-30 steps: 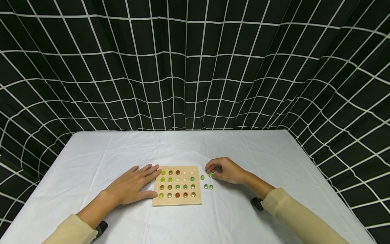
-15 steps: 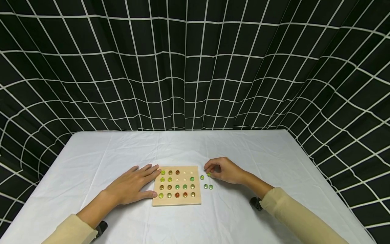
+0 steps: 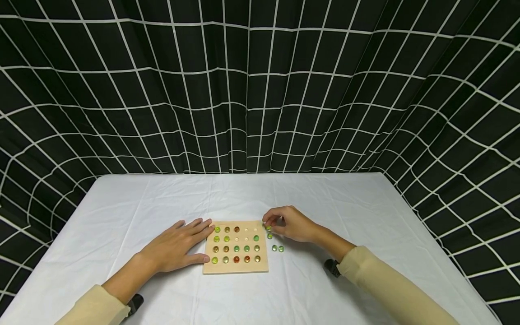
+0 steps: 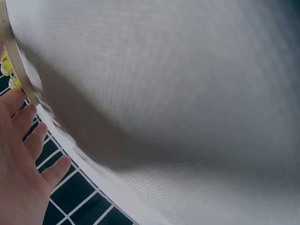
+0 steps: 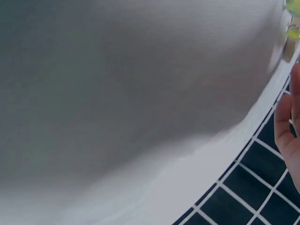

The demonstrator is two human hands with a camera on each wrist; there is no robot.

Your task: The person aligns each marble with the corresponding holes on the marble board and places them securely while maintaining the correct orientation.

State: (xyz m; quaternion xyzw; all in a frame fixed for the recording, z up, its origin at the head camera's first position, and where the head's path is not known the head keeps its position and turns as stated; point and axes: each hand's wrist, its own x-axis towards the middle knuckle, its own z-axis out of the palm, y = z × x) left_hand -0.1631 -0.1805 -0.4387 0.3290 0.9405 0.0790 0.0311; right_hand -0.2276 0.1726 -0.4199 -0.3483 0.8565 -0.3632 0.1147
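Observation:
A pale wooden board (image 3: pixel 239 268) with rows of shallow hollows lies on the table, many of them filled with round glass gems in yellow-green, green, amber and red. My left hand (image 3: pixel 172 248) lies flat with spread fingers, its fingertips and thumb on the board's left edge. At the board's upper right corner, the thumb and fingers of my right hand (image 3: pixel 294 224) pinch a yellow-green glass gem (image 3: pixel 268 229). Below it on the cloth lies a loose green gem (image 3: pixel 270 236). In the right wrist view, only part of my right hand (image 5: pixel 288 126) shows at the right edge.
Two more loose green gems, the nearer one (image 3: pixel 274 248) and its neighbour (image 3: pixel 281 248), lie right of the board. A white cloth (image 3: pixel 333 198) covers the table. Black curtains (image 3: pixel 260 90) with a white grid stand behind and at both sides.
My right hand has moved left toward the board's upper right corner, carrying the yellow-green gem along. My left hand and the board stay where they were.

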